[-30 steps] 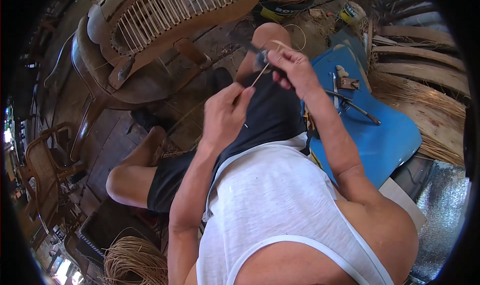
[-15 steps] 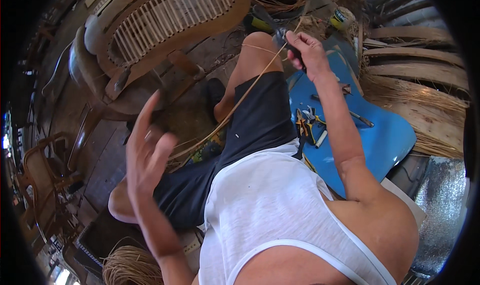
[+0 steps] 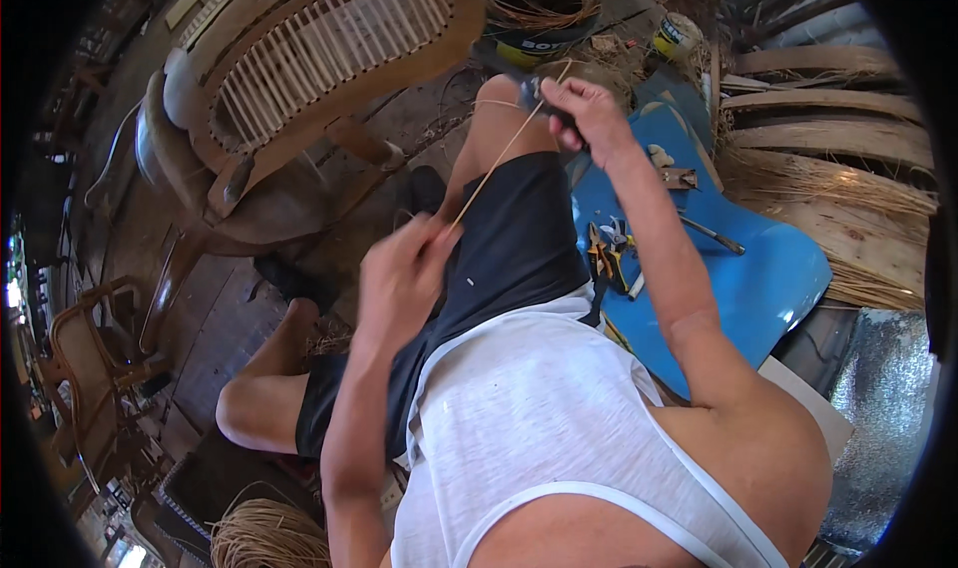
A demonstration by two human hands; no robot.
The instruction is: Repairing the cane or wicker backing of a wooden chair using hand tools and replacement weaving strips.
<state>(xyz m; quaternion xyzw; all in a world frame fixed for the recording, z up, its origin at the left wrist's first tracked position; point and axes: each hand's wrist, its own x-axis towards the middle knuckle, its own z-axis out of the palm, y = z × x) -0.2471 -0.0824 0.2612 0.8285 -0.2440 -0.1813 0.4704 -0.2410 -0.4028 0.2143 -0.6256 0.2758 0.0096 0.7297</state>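
A thin tan rattan strand (image 3: 499, 159) runs taut at a slant over my right thigh. My left hand (image 3: 404, 277), slightly blurred, is closed on its lower part above my lap. Up by my right knee, my right hand (image 3: 591, 121) wraps round the dark handle of what looks like a knife (image 3: 529, 91), whose blade is blurred. Against this tool the strand's upper end crosses, sticking out a little past my fingers. Part of the strand also loops over the knee.
Ahead on the left stands a wooden chair (image 3: 464, 44) strung with pale strips. On my right, pliers (image 3: 605, 254) and other tools lie on a blue panel (image 3: 768, 269). A rattan coil (image 3: 269, 536) sits at lower left; a dark bucket (image 3: 539, 44) and curved wooden pieces (image 3: 818, 109) lie beyond.
My left hand has come rightward from open in the air and closed on the strand. My right hand and its tool have shifted slightly left. My left leg has swung outward.
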